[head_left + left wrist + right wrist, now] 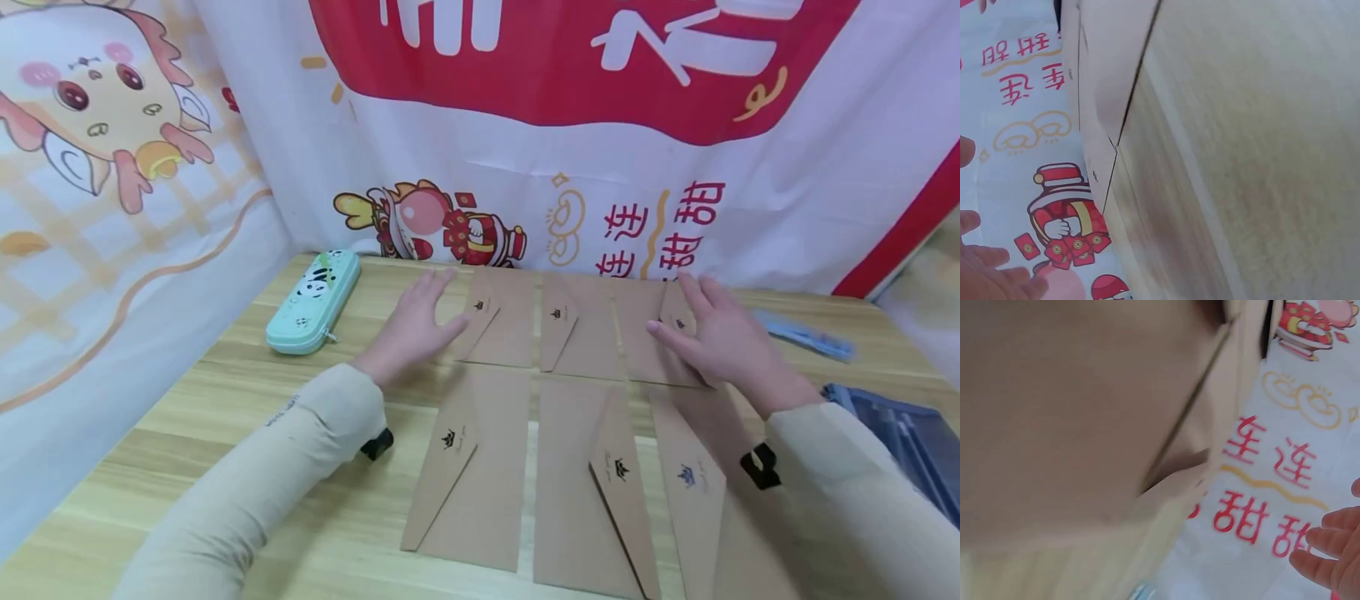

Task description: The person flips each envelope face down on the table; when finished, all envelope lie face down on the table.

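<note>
Brown kraft envelopes with pointed flaps and small crown prints lie on the wooden table in two rows of three. My left hand, fingers spread, is beside the back left envelope and holds nothing. Over the back right envelope is my right hand, its fingers extended and its thumb apart. The back middle envelope lies between the two hands. Nearer to me are the front left envelope, the front middle envelope and the front right envelope, partly shaded by my right arm.
At the back left stands a mint-green panda pencil case. A light blue slim item lies beyond my right hand, and a dark blue zip pouch sits at the right. A printed cloth hangs right behind the table.
</note>
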`<state>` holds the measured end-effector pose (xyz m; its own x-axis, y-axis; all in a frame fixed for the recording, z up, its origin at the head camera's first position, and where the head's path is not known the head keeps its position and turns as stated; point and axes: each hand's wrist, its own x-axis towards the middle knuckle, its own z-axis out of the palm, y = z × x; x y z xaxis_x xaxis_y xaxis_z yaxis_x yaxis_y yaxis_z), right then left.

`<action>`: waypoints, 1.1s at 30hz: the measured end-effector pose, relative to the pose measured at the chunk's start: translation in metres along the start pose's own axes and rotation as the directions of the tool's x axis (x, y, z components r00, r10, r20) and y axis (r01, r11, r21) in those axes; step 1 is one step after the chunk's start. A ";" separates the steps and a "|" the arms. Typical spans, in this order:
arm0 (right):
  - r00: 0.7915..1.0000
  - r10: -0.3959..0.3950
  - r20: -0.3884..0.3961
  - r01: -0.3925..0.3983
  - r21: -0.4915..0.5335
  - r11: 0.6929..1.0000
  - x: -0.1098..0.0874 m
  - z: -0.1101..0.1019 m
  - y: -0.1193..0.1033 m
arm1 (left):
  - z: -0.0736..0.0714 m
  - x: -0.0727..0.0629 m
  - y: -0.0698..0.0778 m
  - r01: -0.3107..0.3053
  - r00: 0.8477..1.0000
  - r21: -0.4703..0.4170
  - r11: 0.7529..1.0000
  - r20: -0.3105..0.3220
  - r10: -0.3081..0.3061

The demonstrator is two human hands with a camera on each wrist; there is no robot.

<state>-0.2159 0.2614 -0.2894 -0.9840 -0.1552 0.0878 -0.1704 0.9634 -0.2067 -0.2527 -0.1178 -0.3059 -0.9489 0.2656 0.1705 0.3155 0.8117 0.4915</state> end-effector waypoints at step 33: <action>0.987 -0.160 -0.009 0.151 0.391 0.908 0.072 0.036 -0.113 | 0.011 0.019 -0.021 0.186 0.980 -0.624 0.759 0.062 -0.189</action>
<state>-0.2699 0.1339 -0.2945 -0.9434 -0.3058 0.1281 -0.3237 0.7659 -0.5556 -0.2778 -0.1239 -0.3225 -0.9900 0.1391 0.0213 0.0682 0.3414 0.9374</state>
